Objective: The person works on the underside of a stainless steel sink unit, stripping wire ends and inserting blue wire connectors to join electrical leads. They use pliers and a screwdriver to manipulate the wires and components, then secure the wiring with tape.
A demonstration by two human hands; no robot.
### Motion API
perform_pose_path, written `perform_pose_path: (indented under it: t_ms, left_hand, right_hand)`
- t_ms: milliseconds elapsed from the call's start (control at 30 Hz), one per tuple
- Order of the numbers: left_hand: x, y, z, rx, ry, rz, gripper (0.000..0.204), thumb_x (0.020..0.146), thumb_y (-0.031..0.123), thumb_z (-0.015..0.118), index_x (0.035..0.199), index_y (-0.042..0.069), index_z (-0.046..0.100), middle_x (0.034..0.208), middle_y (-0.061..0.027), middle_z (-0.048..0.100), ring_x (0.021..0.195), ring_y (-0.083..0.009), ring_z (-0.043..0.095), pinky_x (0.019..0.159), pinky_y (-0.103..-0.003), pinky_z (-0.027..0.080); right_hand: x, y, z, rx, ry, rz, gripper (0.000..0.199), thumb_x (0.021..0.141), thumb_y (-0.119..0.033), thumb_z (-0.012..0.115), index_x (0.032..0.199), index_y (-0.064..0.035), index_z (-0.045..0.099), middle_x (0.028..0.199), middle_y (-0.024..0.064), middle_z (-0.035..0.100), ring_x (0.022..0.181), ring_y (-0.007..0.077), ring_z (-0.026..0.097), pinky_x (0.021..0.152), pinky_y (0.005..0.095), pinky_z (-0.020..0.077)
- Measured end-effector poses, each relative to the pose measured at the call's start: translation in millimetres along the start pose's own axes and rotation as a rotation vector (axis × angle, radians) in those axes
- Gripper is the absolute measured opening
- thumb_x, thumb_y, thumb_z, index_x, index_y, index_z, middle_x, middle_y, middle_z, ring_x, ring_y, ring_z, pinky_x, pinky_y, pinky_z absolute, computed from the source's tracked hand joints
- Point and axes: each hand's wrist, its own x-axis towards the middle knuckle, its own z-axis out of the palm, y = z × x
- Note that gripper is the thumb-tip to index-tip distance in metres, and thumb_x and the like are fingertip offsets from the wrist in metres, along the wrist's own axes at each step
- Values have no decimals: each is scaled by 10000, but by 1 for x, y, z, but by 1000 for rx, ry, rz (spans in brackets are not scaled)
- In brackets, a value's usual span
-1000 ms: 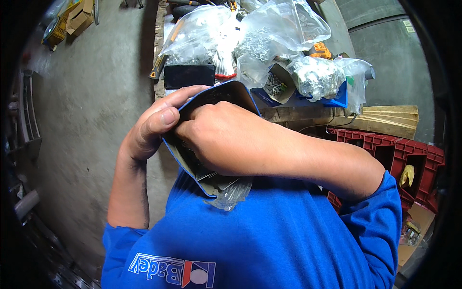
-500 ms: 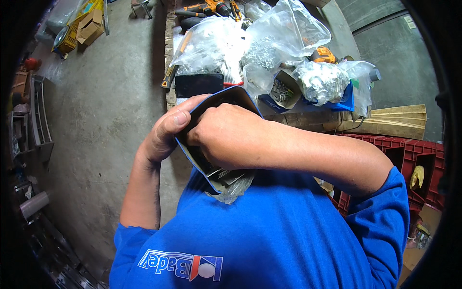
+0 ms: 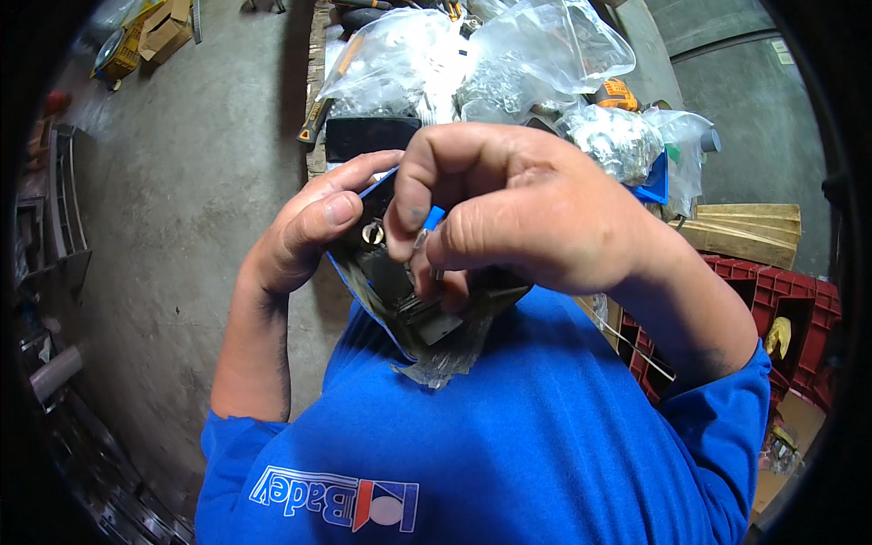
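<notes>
Right hand (image 3: 536, 213) pinches a small screw (image 3: 421, 240) over the box (image 3: 400, 291) gripped at nine o'clock by left hand (image 3: 304, 227); keep it level.

One head cam, fisheye, looks steeply down from above; very close to hands (image 3: 436, 227) at chest height, desk (image 3: 315, 109) edge further ahead, concrete floor (image 3: 182, 227) left.

blue box (image 3: 377, 313), grey floor (image 3: 182, 182) — perhaps concrete
</notes>
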Motion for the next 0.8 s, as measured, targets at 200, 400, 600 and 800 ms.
perform_pose_path:
  t_ms: [200, 400, 600, 800]
  left_hand:
    - [3, 0, 4, -1, -7, -4, 988, 770, 647, 605, 1455, -56, 489, 1398, -213, 567, 1318, -291, 520, 1151, -389, 336]
    - [4, -3, 2, 33, -22, 44, 962, 782, 628, 603, 1459, -46, 489, 1423, -200, 552, 1332, -286, 510, 1154, -390, 331]
    - [-5, -5, -2, 4, 2, 55, 944, 778, 631, 610, 1458, -14, 503, 1409, -180, 554, 1326, -275, 505, 1151, -399, 328]
    - [-2, 2, -2, 24, -25, 26, 982, 762, 660, 594, 1462, -22, 498, 1420, -193, 543, 1344, -286, 487, 1160, -407, 309]
  right_hand:
    - [12, 23, 3, -485, -4, -167, 170, 877, -41, 627, 1040, 8, 625, 875, 143, 692, 759, 243, 695, 697, 353, 569]
    - [27, 39, 21, -1123, 43, -317, 147, 843, -136, 658, 846, 5, 618, 825, 233, 677, 770, 434, 678, 697, 500, 554]
    - [-7, 8, 19, -1042, -298, -169, 293, 910, -207, 638, 709, 5, 658, 768, 224, 667, 719, 412, 663, 666, 502, 538]
    - [30, 11, 18, -967, -252, -189, 230, 919, -202, 625, 887, 19, 682, 814, 241, 689, 764, 429, 678, 726, 497, 547]
